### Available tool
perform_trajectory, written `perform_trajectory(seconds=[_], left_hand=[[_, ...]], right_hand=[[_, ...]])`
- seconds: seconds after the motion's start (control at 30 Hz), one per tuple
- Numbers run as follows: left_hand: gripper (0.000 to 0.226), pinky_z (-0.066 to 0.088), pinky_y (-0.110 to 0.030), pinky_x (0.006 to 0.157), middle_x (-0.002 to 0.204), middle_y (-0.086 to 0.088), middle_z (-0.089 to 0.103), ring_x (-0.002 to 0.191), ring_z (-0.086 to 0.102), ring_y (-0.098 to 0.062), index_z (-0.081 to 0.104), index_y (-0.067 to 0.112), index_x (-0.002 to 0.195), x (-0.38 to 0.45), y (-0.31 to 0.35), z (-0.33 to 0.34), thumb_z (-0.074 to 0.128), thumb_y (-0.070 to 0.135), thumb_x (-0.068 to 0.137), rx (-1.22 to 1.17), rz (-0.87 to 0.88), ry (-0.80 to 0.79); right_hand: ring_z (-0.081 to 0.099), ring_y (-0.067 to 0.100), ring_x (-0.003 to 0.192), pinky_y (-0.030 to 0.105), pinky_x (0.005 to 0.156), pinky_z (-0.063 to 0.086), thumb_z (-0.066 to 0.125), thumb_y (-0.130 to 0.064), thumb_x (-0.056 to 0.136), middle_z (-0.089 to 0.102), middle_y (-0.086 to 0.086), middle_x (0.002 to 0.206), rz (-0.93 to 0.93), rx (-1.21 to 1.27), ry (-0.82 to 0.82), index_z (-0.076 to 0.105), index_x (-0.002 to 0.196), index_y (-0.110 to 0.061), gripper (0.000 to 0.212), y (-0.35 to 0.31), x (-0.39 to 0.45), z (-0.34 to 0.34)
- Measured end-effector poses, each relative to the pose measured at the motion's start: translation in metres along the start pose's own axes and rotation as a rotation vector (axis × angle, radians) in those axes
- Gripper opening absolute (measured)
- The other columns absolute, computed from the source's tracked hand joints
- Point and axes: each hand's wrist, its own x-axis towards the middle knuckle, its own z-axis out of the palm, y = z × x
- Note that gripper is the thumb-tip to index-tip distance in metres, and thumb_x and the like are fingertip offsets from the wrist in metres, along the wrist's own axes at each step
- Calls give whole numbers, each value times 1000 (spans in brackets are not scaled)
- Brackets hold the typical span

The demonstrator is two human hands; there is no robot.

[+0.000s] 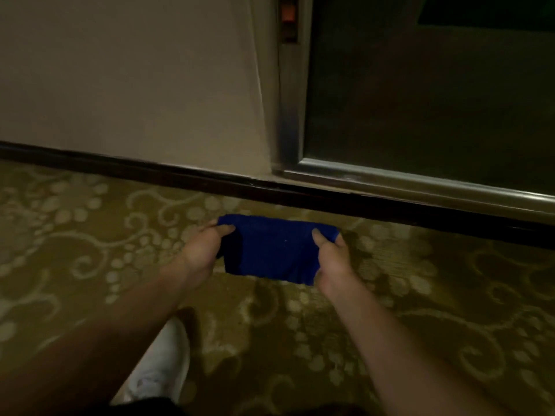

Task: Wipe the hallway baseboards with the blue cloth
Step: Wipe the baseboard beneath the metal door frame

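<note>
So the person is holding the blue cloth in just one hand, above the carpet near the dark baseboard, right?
Not quite: the head view shows both hands on the cloth, the left hand at one end and the right hand at the other. The rest holds: it is above the carpet, near the dark baseboard.

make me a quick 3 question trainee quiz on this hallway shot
1. True or false: the blue cloth is pressed on the baseboard.
2. How many hands hold the cloth?
3. What shows beside the left arm? A) bucket B) white shoe C) brush

Key
1. False: it is held over the carpet, short of the baseboard.
2. Two: left hand and right hand each pinch an end.
3. B
</note>
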Motion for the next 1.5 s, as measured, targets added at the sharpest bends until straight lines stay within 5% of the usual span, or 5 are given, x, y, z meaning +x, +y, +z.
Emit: perform_trajectory(seconds=[0.4, 0.73, 1.1, 1.2, 1.5], left_hand=[[31, 53, -28, 89, 121, 4, 67, 112, 64, -17, 58, 21, 131, 140, -8, -10, 47, 17, 102, -33, 154, -152], [23, 56, -30, 89, 112, 2, 73, 102, 70, -15, 65, 21, 119, 155, -15, -7, 54, 23, 99, -158, 105, -191], [28, 54, -35, 91, 115, -9, 72, 105, 70, -23, 66, 13, 122, 169, -29, -18, 47, 14, 101, -360, 4, -189], [25, 59, -26, 73, 105, -7, 74, 93, 71, -19, 67, 14, 114, 171, -34, -17, 46, 10, 101, -372, 39, -139], [26, 53, -33, 92, 109, -8, 74, 100, 70, -19, 66, 8, 119, 167, -32, -13, 48, 9, 100, -325, 100, -124]], right_hand=[[62, 27, 106, 50, 96, 50, 59, -24, 94, 61, 4, 126, -104, 103, 197, 48, 134, -27, 42, 32, 97, 79], [66, 23, 102, 43, 86, 55, 60, -22, 93, 66, 4, 119, -205, 171, 304, 54, 127, -21, 34, 34, 100, 90], [59, 24, 113, 13, 86, 34, 56, -16, 94, 62, 10, 120, -670, -400, 575, 54, 125, -5, 33, 36, 102, 174], [63, 26, 100, 21, 74, 34, 56, -24, 93, 69, 8, 105, -659, -660, 496, 57, 108, -11, 21, 44, 97, 191], [63, 35, 101, 32, 78, 42, 51, -18, 93, 66, 16, 109, -639, -735, 774, 48, 115, -8, 25, 33, 99, 174]])
